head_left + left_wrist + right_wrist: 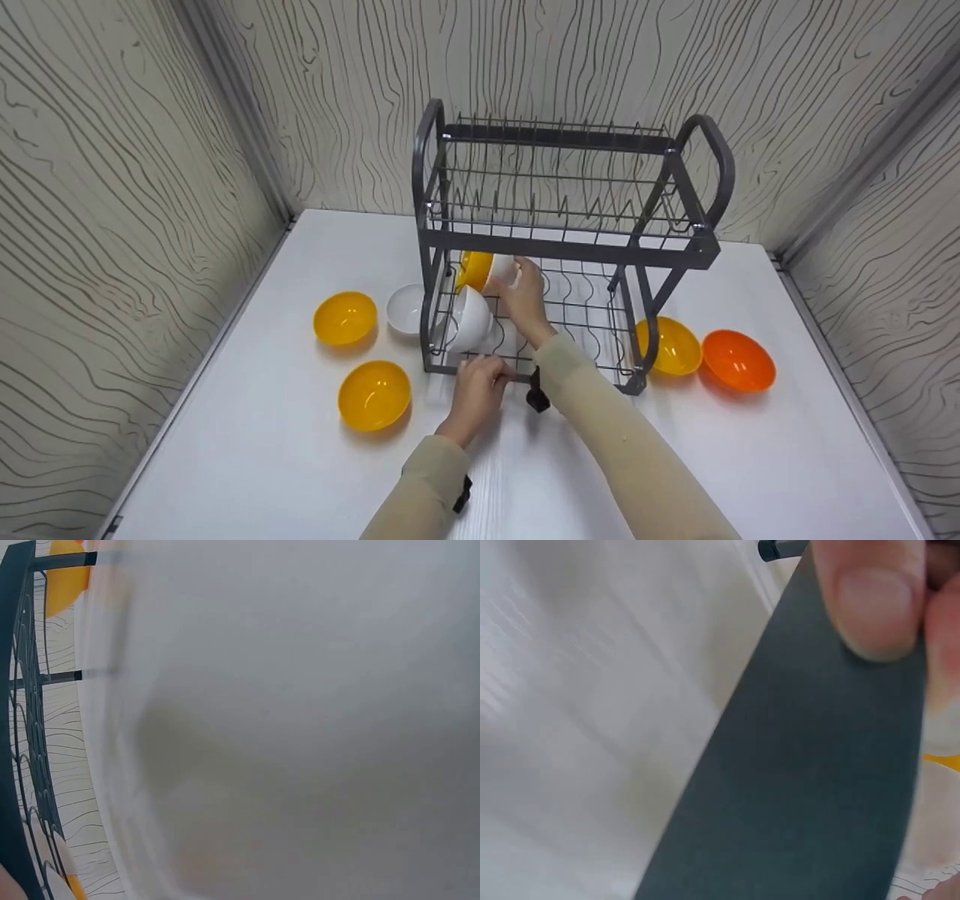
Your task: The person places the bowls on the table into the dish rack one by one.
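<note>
From the head view, we see our right hand (525, 300) reaching into the lower tier of the rack (562, 248). Its grip is closed on the held white bowl (504, 268), thumb and fingers on either side, at ten o'clock from the hand. Just past it, in the same direction, sits the inner yellow bowl (475, 270), tipped on its side. The front white bowl (472, 321) leans inside the rack at eight o'clock from that hand, its mouth turned toward nine. Our left hand (478, 390) grips the rack's front rail at seven o'clock from the right, fingers bent over the bar. On the table (262, 435), the outer white bowl (405, 309) and a yellow bowl (345, 319) lie at nine o'clock from the rack, and another yellow bowl (375, 395) at eight. Between three and four o'clock, a third yellow bowl (675, 346) sits beside the orange bowl (739, 360).

In the left wrist view, the rack runs along nine o'clock. Only a sliver of skin shows at eight, so we cannot tell the grip from here.

In the right wrist view, a thumb presses the dark rail at two o'clock. White bowl surface shows near four, with fingertips below it.
</note>
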`<action>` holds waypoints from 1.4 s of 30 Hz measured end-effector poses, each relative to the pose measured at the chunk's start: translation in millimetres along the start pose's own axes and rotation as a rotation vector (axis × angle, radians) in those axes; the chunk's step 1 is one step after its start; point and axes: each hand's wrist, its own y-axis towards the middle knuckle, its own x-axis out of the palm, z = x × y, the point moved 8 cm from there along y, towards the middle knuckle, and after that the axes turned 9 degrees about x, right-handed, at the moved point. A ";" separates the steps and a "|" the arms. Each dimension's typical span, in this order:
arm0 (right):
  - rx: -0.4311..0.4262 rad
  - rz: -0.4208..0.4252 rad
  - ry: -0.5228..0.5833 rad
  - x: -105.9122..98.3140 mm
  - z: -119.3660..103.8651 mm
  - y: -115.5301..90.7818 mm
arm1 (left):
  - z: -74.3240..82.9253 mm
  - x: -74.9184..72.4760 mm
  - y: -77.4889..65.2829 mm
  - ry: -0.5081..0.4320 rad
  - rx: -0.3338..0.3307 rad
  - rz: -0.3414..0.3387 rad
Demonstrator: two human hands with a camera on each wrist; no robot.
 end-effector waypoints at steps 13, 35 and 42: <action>-0.053 -0.012 0.094 -18.0 -2.9 -18.8 | -1.2 1.5 -0.2 -0.015 -0.029 -0.020; -0.148 0.125 0.197 -90.0 31.9 -90.3 | -0.9 1.6 -3.5 -0.008 -0.060 -0.029; -0.206 0.319 0.227 -146.5 48.4 -121.8 | -1.8 0.2 -1.2 -0.017 -0.074 -0.030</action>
